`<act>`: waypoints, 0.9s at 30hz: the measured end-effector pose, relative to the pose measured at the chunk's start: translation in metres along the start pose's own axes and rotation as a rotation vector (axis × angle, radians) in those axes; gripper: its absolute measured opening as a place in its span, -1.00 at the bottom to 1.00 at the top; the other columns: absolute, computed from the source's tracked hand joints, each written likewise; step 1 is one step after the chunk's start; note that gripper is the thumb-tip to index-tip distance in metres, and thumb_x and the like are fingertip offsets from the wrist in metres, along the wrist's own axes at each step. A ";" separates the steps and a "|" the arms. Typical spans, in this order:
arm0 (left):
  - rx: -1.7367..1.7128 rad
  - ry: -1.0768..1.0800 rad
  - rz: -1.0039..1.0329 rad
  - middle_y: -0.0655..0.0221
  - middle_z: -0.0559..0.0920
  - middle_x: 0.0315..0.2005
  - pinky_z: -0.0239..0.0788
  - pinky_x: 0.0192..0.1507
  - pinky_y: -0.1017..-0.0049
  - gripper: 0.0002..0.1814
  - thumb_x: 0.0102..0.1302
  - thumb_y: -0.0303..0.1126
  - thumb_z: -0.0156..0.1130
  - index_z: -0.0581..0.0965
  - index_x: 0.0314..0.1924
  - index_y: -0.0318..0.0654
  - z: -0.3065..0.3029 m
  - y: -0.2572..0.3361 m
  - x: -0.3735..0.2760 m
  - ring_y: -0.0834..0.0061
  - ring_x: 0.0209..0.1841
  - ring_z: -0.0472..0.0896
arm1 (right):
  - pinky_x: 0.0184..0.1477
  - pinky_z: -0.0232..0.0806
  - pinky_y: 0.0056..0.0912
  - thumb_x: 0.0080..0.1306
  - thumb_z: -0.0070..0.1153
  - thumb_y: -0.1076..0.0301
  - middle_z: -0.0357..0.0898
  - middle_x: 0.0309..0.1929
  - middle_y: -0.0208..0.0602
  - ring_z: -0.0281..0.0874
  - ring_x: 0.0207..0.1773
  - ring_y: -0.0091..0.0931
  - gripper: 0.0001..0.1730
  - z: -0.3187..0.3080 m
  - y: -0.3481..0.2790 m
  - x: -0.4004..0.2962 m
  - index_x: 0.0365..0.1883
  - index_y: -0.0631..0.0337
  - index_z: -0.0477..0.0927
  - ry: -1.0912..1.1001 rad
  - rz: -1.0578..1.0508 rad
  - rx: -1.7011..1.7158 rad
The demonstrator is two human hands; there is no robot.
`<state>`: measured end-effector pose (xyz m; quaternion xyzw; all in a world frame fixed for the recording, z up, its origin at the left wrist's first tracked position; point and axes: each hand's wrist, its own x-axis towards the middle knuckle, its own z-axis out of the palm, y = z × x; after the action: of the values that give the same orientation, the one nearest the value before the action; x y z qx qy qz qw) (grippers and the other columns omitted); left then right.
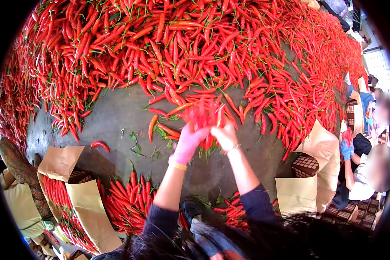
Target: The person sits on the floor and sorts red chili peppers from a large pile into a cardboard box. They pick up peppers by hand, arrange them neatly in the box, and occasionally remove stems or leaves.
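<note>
My left hand (190, 139), in what looks like a thin pink glove with a yellow band at the wrist, closes around a bunch of red chili peppers (208, 141). Against the same bunch, from the other side, is my right hand (226, 135), with a bracelet at its wrist. Motion blurs the fingers and the upper part of the bunch. Green stems poke out below, between the hands. Just beyond lies the near edge of a big heap of red chili peppers (182, 48). An orange-red chili (152, 128) rests on the floor left of my hands.
A carton lined with brown paper (92, 208) holds lined-up chilies at lower left. More chilies (130, 201) lie near my shoe (191, 208). Another paper-lined carton (295, 195) stands at right. Beyond it sits a person with a blue glove (347, 150). Loose leaves (136, 148) litter the floor.
</note>
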<state>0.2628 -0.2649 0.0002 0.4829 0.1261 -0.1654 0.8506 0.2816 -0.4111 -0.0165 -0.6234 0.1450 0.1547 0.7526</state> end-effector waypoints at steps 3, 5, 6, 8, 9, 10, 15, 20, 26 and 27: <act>0.258 -0.111 -0.161 0.43 0.67 -0.24 0.44 -0.14 0.52 -0.60 0.18 -0.48 0.32 0.50 0.04 -0.36 0.027 -0.009 0.079 0.63 -0.22 0.58 | -0.02 0.41 -0.45 0.14 0.07 0.50 0.63 -0.09 -0.42 0.58 -0.11 -0.57 -0.56 -0.060 0.022 0.050 0.04 0.22 0.56 0.119 0.053 -0.004; 0.396 -0.117 -0.136 0.42 0.67 -0.18 0.44 -0.04 0.48 -0.50 0.18 -0.48 0.35 0.47 0.13 -0.33 0.019 -0.012 0.088 0.62 -0.16 0.59 | 0.07 0.39 -0.43 0.16 0.04 0.50 0.62 -0.02 -0.38 0.58 0.00 -0.53 -0.52 -0.047 0.036 0.053 0.11 0.24 0.52 0.140 -0.085 0.126; 0.408 -0.059 -0.069 0.36 0.64 -0.09 0.43 0.01 0.49 -0.32 0.14 -0.52 0.38 0.33 0.26 -0.33 -0.012 -0.035 0.090 0.58 -0.09 0.59 | 0.21 0.32 -0.41 0.14 0.01 0.54 0.57 0.12 -0.32 0.52 0.14 -0.51 -0.40 -0.024 0.043 0.046 0.23 0.26 0.43 0.045 -0.089 0.241; 0.130 -0.081 -0.023 0.32 0.59 0.03 0.39 0.11 0.43 -0.17 0.12 -0.52 0.37 0.19 0.37 -0.32 0.012 -0.037 0.066 0.48 0.04 0.56 | 0.26 0.28 -0.41 0.12 0.00 0.55 0.52 0.17 -0.31 0.49 0.19 -0.50 -0.33 -0.044 0.036 0.040 0.29 0.27 0.37 0.017 -0.197 0.134; -0.035 -0.096 0.111 0.32 0.59 0.04 0.38 0.14 0.41 -0.15 0.11 -0.48 0.38 0.17 0.37 -0.35 0.013 -0.042 0.061 0.45 0.07 0.55 | 0.28 0.25 -0.41 0.11 -0.01 0.55 0.50 0.20 -0.31 0.47 0.22 -0.50 -0.30 -0.045 0.028 0.037 0.32 0.28 0.34 -0.011 -0.252 0.083; -0.108 -0.083 0.078 0.32 0.58 0.04 0.38 0.14 0.37 -0.21 0.14 -0.54 0.33 0.20 0.37 -0.28 0.009 -0.037 0.060 0.42 0.06 0.56 | 0.32 0.20 -0.41 0.10 -0.02 0.56 0.45 0.26 -0.31 0.42 0.27 -0.47 -0.25 -0.041 0.014 0.043 0.36 0.30 0.29 -0.118 -0.227 0.002; -0.454 0.058 -0.136 0.32 0.57 0.08 0.44 0.15 0.21 -0.43 0.25 -0.46 0.26 0.36 0.28 -0.16 -0.032 -0.032 0.027 0.30 0.08 0.59 | -0.04 0.41 -0.30 0.06 0.20 0.30 0.64 -0.18 -0.36 0.53 -0.16 -0.48 -0.37 -0.005 0.011 0.088 0.18 0.08 0.50 -0.471 0.147 -0.637; -0.502 0.121 -0.079 0.35 0.56 0.08 0.43 0.13 0.28 -0.43 0.25 -0.32 0.32 0.38 0.25 -0.18 -0.044 -0.043 -0.026 0.36 0.11 0.55 | 0.01 0.45 -0.32 -0.07 0.26 0.26 0.68 -0.18 -0.04 0.65 -0.12 -0.31 -0.33 0.032 0.004 0.062 0.10 0.24 0.56 -0.638 -0.013 -0.864; -0.727 0.176 -0.095 0.32 0.67 -0.08 0.45 0.08 0.27 -0.72 0.33 -0.38 0.19 0.55 0.02 -0.23 0.006 -0.031 0.085 0.38 -0.03 0.64 | -0.21 0.44 -0.24 -0.04 0.28 0.07 0.64 -0.33 0.02 0.63 -0.25 -0.31 -0.43 0.015 -0.072 0.154 -0.31 0.50 0.62 -0.409 0.186 -1.242; -0.774 0.151 -0.140 0.30 0.68 -0.08 0.45 0.09 0.25 -0.72 0.33 -0.38 0.18 0.55 0.02 -0.23 -0.009 -0.038 0.093 0.36 -0.02 0.64 | -0.13 0.46 -0.24 -0.04 0.28 0.05 0.65 -0.24 0.07 0.65 -0.17 -0.27 -0.39 0.021 -0.062 0.164 -0.24 0.51 0.62 -0.414 0.184 -1.286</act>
<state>0.3319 -0.2903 -0.0689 0.1276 0.2738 -0.1273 0.9448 0.4567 -0.3932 -0.0248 -0.8895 -0.0706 0.3895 0.2284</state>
